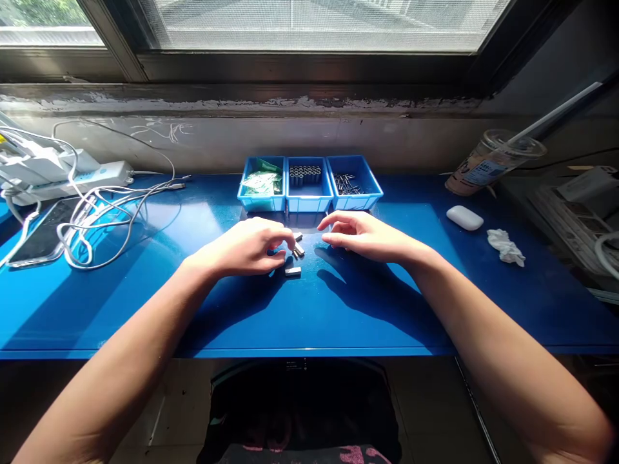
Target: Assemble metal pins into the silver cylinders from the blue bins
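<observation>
Several short metal cylinders lie loose on the blue table (338, 316); the nearest cylinder (293, 272) rests on its side, a little apart from the others. My left hand (251, 246) is right beside them, fingers bent, with a small gap between thumb and forefinger and nothing visible in it. To the right of the pieces hovers my right hand (365, 235), its thumb and fingers apart and holding nothing. Behind the hands stand three blue bins in a row: a left bin (262, 203) with green-and-white packets, a middle bin (309, 204) with upright metal cylinders, and a right bin (355, 203) with thin dark pins or screws.
At the left are a power strip (109, 174), tangled white cables (120, 219) and a phone (43, 235). On the right stand a tilted plastic cup (488, 169) with a straw, a white case (465, 218) and a crumpled tissue (505, 247). The window wall borders the back.
</observation>
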Demonstrator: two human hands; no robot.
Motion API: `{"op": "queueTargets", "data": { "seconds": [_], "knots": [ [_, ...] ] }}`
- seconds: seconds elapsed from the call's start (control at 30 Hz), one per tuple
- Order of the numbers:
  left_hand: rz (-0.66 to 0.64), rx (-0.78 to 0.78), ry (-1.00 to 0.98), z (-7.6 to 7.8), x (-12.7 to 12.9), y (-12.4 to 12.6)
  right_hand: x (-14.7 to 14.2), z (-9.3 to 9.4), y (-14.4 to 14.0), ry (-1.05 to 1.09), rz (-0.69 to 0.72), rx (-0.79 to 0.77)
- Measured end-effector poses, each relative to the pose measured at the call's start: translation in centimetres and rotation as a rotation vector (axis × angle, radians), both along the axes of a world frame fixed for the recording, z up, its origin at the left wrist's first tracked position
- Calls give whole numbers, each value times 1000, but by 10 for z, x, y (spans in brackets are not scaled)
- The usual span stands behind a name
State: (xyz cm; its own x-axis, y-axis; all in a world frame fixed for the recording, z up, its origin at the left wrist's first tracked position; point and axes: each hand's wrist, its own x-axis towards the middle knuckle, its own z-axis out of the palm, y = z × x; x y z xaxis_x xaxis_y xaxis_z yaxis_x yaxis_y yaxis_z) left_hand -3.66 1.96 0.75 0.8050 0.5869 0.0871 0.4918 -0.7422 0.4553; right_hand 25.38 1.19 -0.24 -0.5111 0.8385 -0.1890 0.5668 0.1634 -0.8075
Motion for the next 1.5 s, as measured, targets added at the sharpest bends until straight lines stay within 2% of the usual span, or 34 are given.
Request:
{"op": "queueTargets", "data": {
  "seconds": [0.23, 0.53, 0.63, 0.8, 0.87, 1.0, 1.2, 1.3, 1.37, 1.43, 1.5],
  "knots": [
    [23, -35, 81, -3, 6, -3, 1, 0, 0, -7, 11, -6],
    [99, -25, 217, 2, 4, -6, -4, 1, -2, 1, -8, 42],
    [75, 13, 55, 3, 3, -6, -7, 0, -3, 55, -17, 69],
    [-6, 49, -444, 2, 9, -10, -19, -1, -11, 171, 63, 121],
    [-16, 92, -525, 0, 13, -12, -24, 0, -14, 219, 97, 135],
    [-19, 133, -583, -1, 18, -15, -28, 0, -18, 296, 94, 94],
    [-20, 183, -662, -5, 19, -18, -26, 1, -17, 304, 87, 15],
    [10, 213, -709, -3, 18, -14, -22, 4, -15, 402, 18, 34],
    [41, 297, -727, 2, 15, -15, -15, 8, -13, 502, -37, 54],
    [59, 440, -724, 6, 11, -26, -5, 12, -11, 575, -89, 81],
    [43, 487, -627, 4, 10, -53, 7, 17, -7, 598, -163, 118]
  ]
}}
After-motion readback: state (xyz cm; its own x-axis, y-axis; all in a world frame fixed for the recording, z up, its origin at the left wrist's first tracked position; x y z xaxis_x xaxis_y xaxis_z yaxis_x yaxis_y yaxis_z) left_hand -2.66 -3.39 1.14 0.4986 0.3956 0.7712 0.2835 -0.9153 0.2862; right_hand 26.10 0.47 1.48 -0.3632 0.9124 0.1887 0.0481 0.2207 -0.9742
